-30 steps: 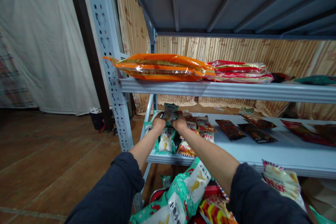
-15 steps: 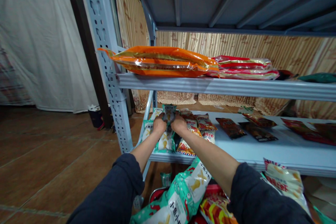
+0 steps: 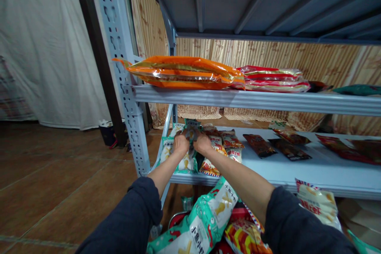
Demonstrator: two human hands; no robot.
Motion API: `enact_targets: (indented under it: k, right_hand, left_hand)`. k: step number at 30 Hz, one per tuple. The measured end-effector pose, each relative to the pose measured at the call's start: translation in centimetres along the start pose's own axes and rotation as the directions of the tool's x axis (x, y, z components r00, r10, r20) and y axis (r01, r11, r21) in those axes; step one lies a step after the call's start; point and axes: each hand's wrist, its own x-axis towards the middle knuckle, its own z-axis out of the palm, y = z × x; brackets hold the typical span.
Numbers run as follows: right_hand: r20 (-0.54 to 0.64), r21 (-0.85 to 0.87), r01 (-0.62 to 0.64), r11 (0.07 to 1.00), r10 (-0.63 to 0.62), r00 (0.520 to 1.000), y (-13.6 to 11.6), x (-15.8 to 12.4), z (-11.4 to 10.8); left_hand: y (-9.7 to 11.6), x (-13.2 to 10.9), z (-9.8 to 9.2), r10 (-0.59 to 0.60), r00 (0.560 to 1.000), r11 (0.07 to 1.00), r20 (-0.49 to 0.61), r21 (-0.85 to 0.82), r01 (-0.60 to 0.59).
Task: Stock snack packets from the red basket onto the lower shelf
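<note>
A small green-and-white snack bag stands at the back of the lower shelf, between my two hands. My left hand grips its left side and my right hand its right side, fingertips partly hidden behind the bag. Matching green-and-white bags lie in front and to the left, under my hands. Just right of my right hand are red-and-white snack bags, side by side with the green ones.
Below the lower shelf a large green snack bag lies over red and yellow packets. Flat dark packets lie farther right. An orange bag rests on the middle shelf, beside a perforated upright post.
Both hands stay on the small green bag, with hardly any movement. The view has shifted very slightly.
</note>
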Motion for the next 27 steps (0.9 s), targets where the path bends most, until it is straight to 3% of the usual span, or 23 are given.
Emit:
enact_targets:
  k: [13, 21, 27]
  right_hand:
    - [-0.021, 0.004, 0.051, 0.999, -0.051, 0.998, 0.0, 0.1, 0.4]
    - [-0.02, -0.019, 0.042, 0.999, -0.043, 0.999, 0.2, 0.1, 0.3]
    - [-0.02, -0.066, 0.049, 0.997, -0.051, 0.999, -0.1, -0.5, -1.1]
  left_hand:
    - [-1.2, 0.9, 0.7, 0.118, 0.992, 0.993, 0.049, -0.003, -0.118]
    - [-1.1, 0.9, 0.9, 0.107, 0.993, 0.994, 0.049, 0.031, -0.109]
    - [-0.7, 0.5, 0.2, 0.073, 0.997, 0.994, 0.024, 0.084, -0.075]
